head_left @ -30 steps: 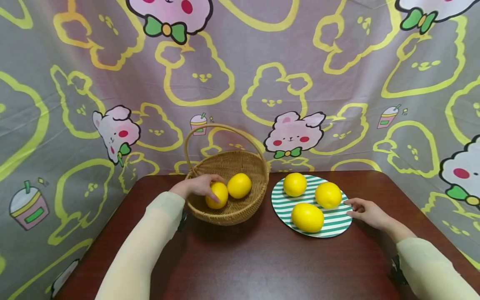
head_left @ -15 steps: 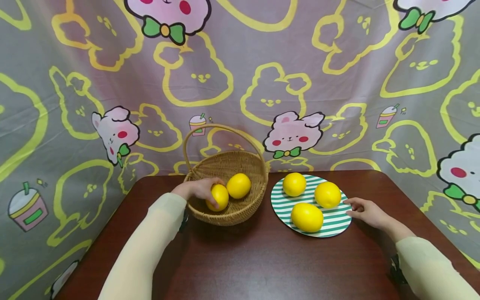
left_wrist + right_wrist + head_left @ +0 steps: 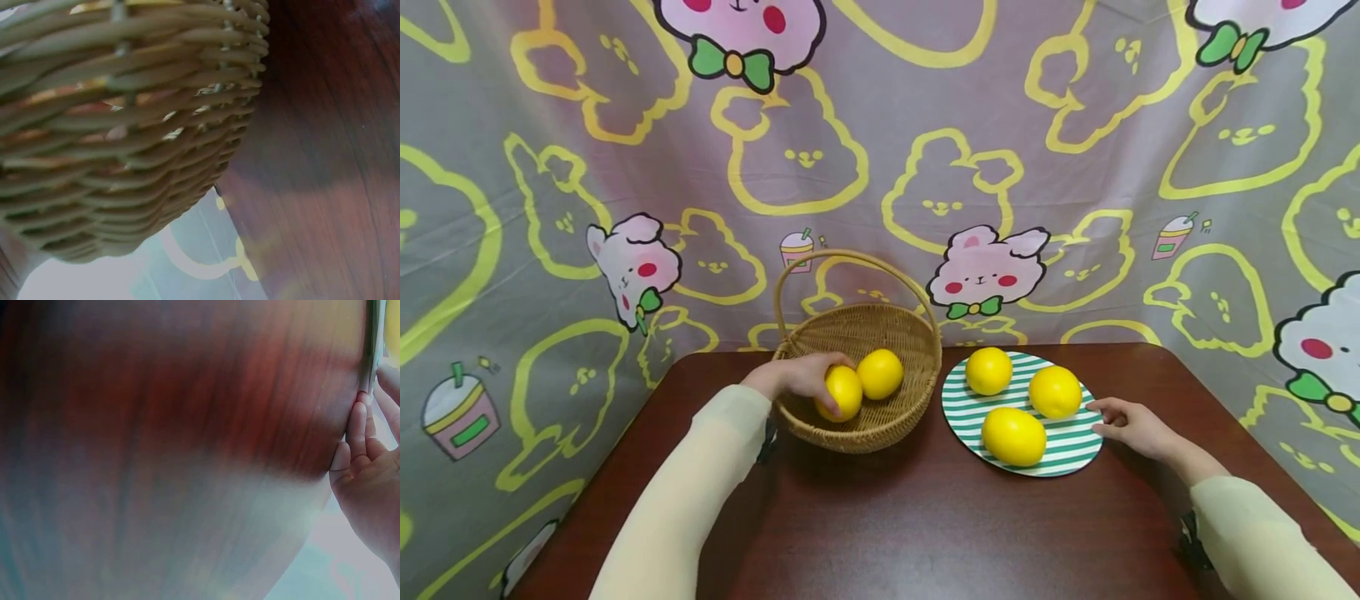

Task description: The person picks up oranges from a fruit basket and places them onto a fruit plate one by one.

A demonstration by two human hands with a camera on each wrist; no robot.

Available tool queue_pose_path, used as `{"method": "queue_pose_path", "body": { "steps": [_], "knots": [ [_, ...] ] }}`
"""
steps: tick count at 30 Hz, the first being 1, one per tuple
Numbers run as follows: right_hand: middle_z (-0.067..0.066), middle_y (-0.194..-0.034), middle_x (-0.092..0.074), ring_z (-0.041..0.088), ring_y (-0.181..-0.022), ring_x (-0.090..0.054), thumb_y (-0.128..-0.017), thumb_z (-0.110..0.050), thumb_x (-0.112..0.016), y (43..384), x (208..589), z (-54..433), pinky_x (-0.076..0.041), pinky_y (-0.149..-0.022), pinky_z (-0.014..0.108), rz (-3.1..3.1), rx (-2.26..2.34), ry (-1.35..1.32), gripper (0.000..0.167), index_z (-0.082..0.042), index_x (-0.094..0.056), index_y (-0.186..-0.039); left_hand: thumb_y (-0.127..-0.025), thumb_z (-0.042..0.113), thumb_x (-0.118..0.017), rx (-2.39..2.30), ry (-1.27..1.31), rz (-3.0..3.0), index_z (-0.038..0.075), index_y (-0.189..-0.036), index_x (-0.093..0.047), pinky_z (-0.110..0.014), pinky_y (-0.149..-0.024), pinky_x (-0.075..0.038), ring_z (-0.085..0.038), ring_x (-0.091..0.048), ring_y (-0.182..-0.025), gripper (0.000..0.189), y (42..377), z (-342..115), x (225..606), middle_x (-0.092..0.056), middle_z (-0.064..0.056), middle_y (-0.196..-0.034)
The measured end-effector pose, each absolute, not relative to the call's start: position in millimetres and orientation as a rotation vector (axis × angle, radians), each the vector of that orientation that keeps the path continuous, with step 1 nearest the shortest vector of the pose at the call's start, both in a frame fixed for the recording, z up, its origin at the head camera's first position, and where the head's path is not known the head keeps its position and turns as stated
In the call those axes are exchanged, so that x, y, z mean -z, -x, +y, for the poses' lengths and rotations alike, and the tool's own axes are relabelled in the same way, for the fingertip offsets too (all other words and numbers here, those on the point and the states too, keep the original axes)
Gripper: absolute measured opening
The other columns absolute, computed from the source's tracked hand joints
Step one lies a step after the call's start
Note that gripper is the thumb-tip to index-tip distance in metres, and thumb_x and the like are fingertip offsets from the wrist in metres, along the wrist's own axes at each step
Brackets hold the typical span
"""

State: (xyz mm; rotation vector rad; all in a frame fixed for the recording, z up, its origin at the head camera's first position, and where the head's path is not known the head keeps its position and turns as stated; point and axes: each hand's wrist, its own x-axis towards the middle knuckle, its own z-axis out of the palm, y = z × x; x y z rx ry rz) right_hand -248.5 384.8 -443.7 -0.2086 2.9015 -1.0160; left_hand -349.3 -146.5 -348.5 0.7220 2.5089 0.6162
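In the head view my left hand (image 3: 803,376) reaches over the near left rim of a wicker basket (image 3: 895,425). It holds a yellow lemon (image 3: 844,392), thumb in front and fingers behind. A second lemon (image 3: 881,372) lies against it, to the right. The left wrist view shows only the basket's woven side (image 3: 131,144), which hides that hand. My right hand (image 3: 1138,428) touches the right edge of a green-and-white striped round plate (image 3: 1067,450), fingers loosely bent. Three lemons sit on the plate: back left (image 3: 988,371), right (image 3: 1056,392) and front (image 3: 1013,436).
The basket's tall arched handle (image 3: 850,252) rises above the lemons. A dark brown wooden table (image 3: 947,533) bears the basket and plate. A patterned cloth (image 3: 887,108) hangs behind and at both sides.
My left hand and its lemon have shifted slightly right, up against the other lemon, and the basket has moved a little right too. My right hand and the plate stay put.
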Motion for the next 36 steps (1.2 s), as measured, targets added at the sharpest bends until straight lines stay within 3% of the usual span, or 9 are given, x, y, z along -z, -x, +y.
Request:
{"method": "queue_pose_path", "body": {
  "steps": [7,20,28,36],
  "knots": [
    [0.009,-0.092,-0.052,0.025,-0.083,-0.049,-0.093,-0.015,-0.067,247.8,444.0,385.2,-0.045,-0.067,0.033,2.912,1.006,0.212,0.040,0.008,-0.056,-0.124,-0.071,0.028,-0.087,-0.688,-0.730,2.542,0.016,-0.142,-0.044,-0.040,-0.089,-0.045,-0.023,-0.052,-0.107,0.084,339.8,-151.8,337.7,-0.048,-0.008,-0.136],
    [0.008,-0.091,-0.051,0.024,-0.082,-0.048,-0.092,-0.014,-0.067,247.0,443.4,385.1,-0.042,-0.064,0.030,2.917,1.006,0.234,0.039,0.008,-0.057,-0.123,-0.071,0.030,-0.087,-1.039,-0.866,2.529,0.018,-0.142,-0.042,-0.043,-0.091,-0.045,-0.024,-0.054,-0.109,0.084,312.9,-157.8,330.3,-0.051,-0.006,-0.132],
    [0.008,-0.090,-0.050,0.025,-0.082,-0.048,-0.092,-0.014,-0.067,249.0,441.5,385.0,-0.043,-0.065,0.030,2.921,0.997,0.218,0.039,0.007,-0.057,-0.123,-0.071,0.025,-0.087,-1.275,-0.993,2.447,0.023,-0.140,-0.044,-0.044,-0.091,-0.044,-0.022,-0.053,-0.113,0.081,292.2,-146.6,323.4,-0.054,-0.001,-0.130],
    [0.007,-0.090,-0.049,0.024,-0.080,-0.047,-0.092,-0.013,-0.067,248.6,442.8,384.3,-0.041,-0.063,0.029,2.908,1.013,0.228,0.039,0.008,-0.057,-0.122,-0.073,0.017,-0.086,-1.364,-1.098,2.318,0.017,-0.142,-0.042,-0.039,-0.086,-0.052,-0.024,-0.054,-0.112,0.082,275.4,-127.3,320.9,-0.051,-0.002,-0.133]
  ]
}}
